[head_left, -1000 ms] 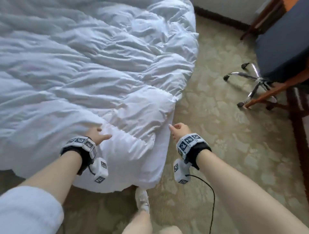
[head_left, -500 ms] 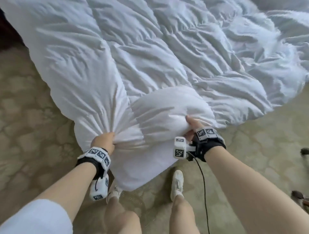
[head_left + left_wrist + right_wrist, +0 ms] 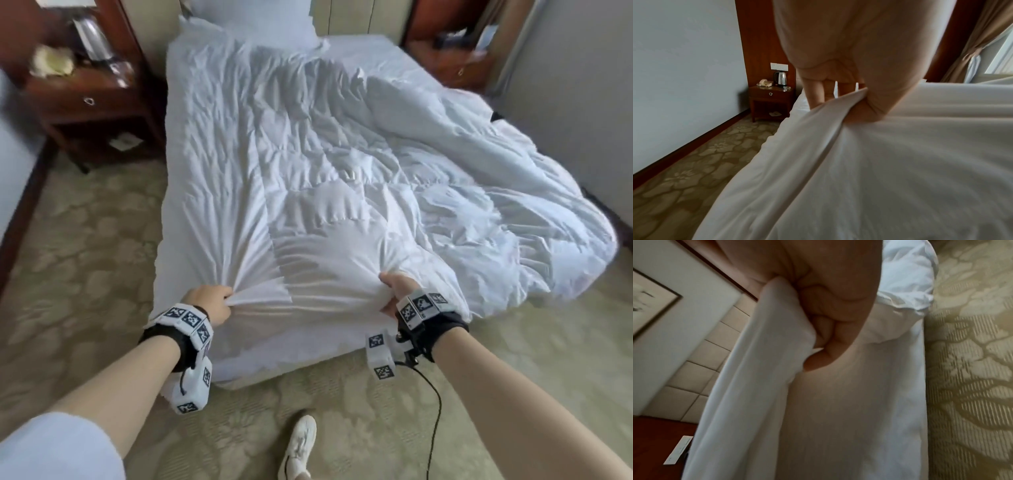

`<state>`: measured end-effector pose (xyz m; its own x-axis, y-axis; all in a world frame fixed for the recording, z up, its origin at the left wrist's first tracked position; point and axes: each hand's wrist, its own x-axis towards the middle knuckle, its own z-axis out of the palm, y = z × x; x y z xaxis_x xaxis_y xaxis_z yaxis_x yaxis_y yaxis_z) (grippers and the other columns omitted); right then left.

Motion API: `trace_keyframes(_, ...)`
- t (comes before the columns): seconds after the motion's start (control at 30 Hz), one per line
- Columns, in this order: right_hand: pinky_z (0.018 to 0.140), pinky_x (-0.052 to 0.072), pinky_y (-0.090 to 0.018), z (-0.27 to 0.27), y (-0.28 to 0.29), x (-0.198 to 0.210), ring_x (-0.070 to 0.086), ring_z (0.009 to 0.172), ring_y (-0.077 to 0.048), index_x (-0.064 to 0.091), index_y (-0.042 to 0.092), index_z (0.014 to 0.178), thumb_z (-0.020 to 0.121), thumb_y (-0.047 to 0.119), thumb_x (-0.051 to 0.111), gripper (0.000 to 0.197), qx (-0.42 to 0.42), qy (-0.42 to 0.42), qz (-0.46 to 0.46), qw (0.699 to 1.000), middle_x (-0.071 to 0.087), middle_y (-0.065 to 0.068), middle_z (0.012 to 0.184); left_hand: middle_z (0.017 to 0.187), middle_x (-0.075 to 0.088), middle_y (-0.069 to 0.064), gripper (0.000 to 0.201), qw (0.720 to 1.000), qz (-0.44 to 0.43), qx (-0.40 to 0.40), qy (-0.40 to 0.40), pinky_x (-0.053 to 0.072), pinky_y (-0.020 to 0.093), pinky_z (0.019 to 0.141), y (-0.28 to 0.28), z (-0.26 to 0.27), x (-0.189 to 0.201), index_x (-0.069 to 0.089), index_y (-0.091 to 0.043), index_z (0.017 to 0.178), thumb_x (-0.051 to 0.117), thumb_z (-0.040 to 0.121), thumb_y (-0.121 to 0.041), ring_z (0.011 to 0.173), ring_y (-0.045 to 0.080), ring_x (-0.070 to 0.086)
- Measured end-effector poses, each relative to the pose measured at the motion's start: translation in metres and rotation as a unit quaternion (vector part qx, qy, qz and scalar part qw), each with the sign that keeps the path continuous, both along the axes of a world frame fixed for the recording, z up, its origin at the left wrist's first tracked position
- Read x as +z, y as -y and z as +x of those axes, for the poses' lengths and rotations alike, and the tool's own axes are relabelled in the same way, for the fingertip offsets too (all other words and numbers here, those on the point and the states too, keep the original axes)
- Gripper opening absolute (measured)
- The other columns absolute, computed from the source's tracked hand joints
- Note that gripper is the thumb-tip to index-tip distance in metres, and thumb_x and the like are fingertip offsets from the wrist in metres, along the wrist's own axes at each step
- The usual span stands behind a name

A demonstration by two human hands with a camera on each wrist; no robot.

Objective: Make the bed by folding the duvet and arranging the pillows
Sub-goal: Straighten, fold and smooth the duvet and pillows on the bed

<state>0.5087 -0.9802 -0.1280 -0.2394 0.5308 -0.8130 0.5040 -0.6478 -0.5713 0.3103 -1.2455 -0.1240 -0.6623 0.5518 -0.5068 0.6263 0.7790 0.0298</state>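
Both hands grip the duvet [image 3: 325,171] at the bed's foot: left hand [image 3: 209,303] at 7 o'clock, right hand [image 3: 399,289] at 5. Pillow [image 3: 253,20] at 12; nightstand [image 3: 85,99] at 10, holding a kettle [image 3: 90,37].

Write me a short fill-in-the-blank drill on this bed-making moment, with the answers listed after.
1. Both hands grip the white ____ at the foot of the bed.
2. The left hand and right hand each bunch the fabric in a closed ____.
3. On the nightstand beside a telephone stands a metal ____.
4. At the head of the bed lies a white ____.

Answers: duvet; fist; kettle; pillow
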Motion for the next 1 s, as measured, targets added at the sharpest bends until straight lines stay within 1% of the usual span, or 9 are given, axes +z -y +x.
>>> trace_keyframes(0.07, 0.062, 0.055, -0.04, 0.035, 0.006, 0.019, 0.054, 0.07, -0.027, 0.049, 0.009, 0.107, 0.089, 0.02, 0.06, 0.024, 0.001, -0.001, 0.021, 1.0, 0.052, -0.01, 0.081, 0.108, 0.066, 0.006, 0.023, 1.0, 0.011, -0.007, 0.0, 0.043, 0.027, 0.071, 0.005, 0.036, 0.01, 0.06, -0.026, 0.107, 0.048, 0.089, -0.019, 0.098, 0.028, 0.062)
trace_keyframes(0.17, 0.076, 0.052, -0.046, 0.089, 0.013, 0.04, 0.054, 0.073, -0.026, 0.049, 0.007, 0.104, 0.09, 0.02, 0.06, 0.022, -0.002, 0.003, 0.036, 0.999, 0.053, -0.011, 0.082, 0.102, 0.065, 0.005, 0.012, 0.999, 0.013, -0.007, 0.044, 0.043, 0.028, 0.072, 0.019, 0.089, 0.013, 0.059, -0.025, 0.093, 0.051, 0.086, -0.02, 0.095, 0.027, 0.06)
trace_keyframes(0.23, 0.068, 0.052, -0.039, 0.14, 0.014, 0.058, 0.054, 0.07, -0.024, 0.05, 0.005, 0.098, 0.09, 0.019, 0.061, 0.019, -0.013, -0.009, 0.058, 0.998, 0.053, -0.01, 0.08, 0.095, 0.061, 0.004, 0.004, 0.997, 0.007, -0.03, 0.075, 0.041, 0.026, 0.072, 0.015, 0.129, 0.023, 0.054, -0.023, 0.087, 0.054, 0.084, -0.02, 0.09, 0.024, 0.057)
trace_keyframes(0.43, 0.054, 0.038, -0.03, 0.236, -0.018, 0.079, 0.049, 0.062, -0.019, 0.05, 0.005, 0.077, 0.099, 0.017, 0.043, 0.026, -0.039, -0.035, 0.074, 0.996, 0.052, -0.008, 0.072, 0.12, 0.061, 0.01, 0.034, 0.985, 0.08, -0.004, 0.154, 0.044, 0.023, 0.085, -0.046, 0.198, 0.052, 0.059, -0.01, 0.119, 0.063, 0.086, -0.016, 0.106, 0.022, 0.058)
trace_keyframes(0.53, 0.055, 0.034, -0.028, 0.282, -0.06, 0.098, 0.049, 0.06, -0.019, 0.046, 0.008, 0.073, 0.1, 0.018, 0.039, 0.029, -0.048, -0.037, 0.101, 0.993, 0.059, -0.008, 0.058, 0.121, 0.06, 0.009, 0.034, 0.983, 0.136, 0.014, 0.125, 0.044, 0.024, 0.09, -0.105, 0.231, 0.077, 0.058, -0.009, 0.121, 0.06, 0.088, -0.017, 0.113, 0.024, 0.057)
trace_keyframes(0.63, 0.056, 0.035, -0.028, 0.333, -0.111, 0.123, 0.057, 0.039, -0.016, 0.048, 0.01, 0.074, 0.099, 0.018, 0.042, 0.028, -0.064, -0.051, 0.118, 0.99, 0.056, 0.0, 0.035, 0.12, 0.064, 0.01, 0.031, 0.973, 0.191, 0.009, 0.126, 0.045, 0.028, 0.095, -0.18, 0.262, 0.09, 0.06, -0.006, 0.116, 0.062, 0.087, -0.016, 0.112, 0.027, 0.059)
trace_keyframes(0.77, 0.052, 0.033, -0.025, 0.408, -0.19, 0.141, 0.051, 0.045, -0.018, 0.048, 0.007, 0.071, 0.098, 0.012, 0.045, 0.028, -0.091, -0.056, 0.161, 0.981, 0.055, -0.007, 0.05, 0.114, 0.067, 0.009, 0.034, 0.97, 0.21, -0.031, 0.116, 0.045, 0.027, 0.093, -0.293, 0.324, 0.101, 0.064, -0.013, 0.112, 0.062, 0.081, -0.029, 0.11, 0.027, 0.061)
trace_keyframes(0.9, 0.039, 0.036, -0.017, 0.467, -0.263, 0.146, 0.049, 0.025, -0.009, 0.047, 0.006, 0.068, 0.096, 0.009, 0.047, 0.029, -0.128, -0.034, 0.182, 0.974, 0.053, -0.003, 0.036, 0.111, 0.065, 0.012, 0.026, 0.961, 0.227, -0.069, 0.14, 0.041, 0.023, 0.079, -0.386, 0.391, 0.113, 0.063, -0.012, 0.113, 0.058, 0.089, -0.022, 0.101, 0.027, 0.06)
trace_keyframes(1.0, 0.037, 0.037, -0.015, 0.497, -0.324, 0.153, 0.052, 0.04, -0.015, 0.05, 0.005, 0.066, 0.094, 0.008, 0.05, 0.028, -0.147, -0.023, 0.193, 0.97, 0.055, -0.006, 0.047, 0.112, 0.066, 0.011, 0.025, 0.955, 0.246, -0.094, 0.139, 0.044, 0.027, 0.086, -0.467, 0.421, 0.124, 0.064, -0.013, 0.112, 0.057, 0.09, -0.023, 0.104, 0.026, 0.06)
